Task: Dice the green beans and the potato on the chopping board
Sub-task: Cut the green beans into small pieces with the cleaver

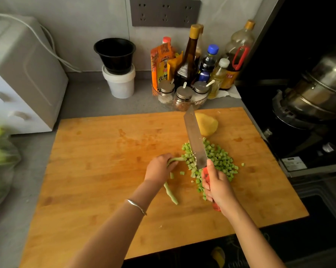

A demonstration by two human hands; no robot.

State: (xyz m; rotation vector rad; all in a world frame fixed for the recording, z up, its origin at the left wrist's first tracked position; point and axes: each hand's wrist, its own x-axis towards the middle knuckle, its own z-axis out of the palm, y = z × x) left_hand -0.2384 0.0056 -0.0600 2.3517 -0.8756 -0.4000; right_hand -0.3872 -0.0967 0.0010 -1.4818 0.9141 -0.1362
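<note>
screening potato (209,125), knife (194,140), condiment bottles (190,60) behind

Left hand (159,168) curled, palm down; right hand (217,185) clenched.

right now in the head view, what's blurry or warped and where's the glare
Head view: the clear bag of green vegetables at left is smeared; the wooden chopping board looks stretched by the wide lens; bright highlights sit on the stacked steel pot; the diced green beans are sharp.
</note>
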